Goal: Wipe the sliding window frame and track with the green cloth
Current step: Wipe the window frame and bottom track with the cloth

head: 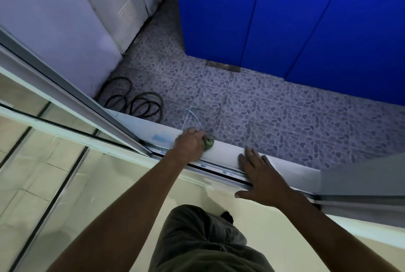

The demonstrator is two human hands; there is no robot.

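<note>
The left hand [190, 145] gripped the green cloth [208, 143], its fingers curled around the wad, which bulged out at the hand's 3 o'clock side and pressed on the white window frame [225, 154]. At 4 o'clock from it, well apart, the right hand [264, 181] lay flat with fingers straight and slightly spread, crossing the track [221, 172], fingertips on the frame. A coiled black hose [143, 105] lay at 11 o'clock on the pebble-patterned floor [274, 114].
</note>
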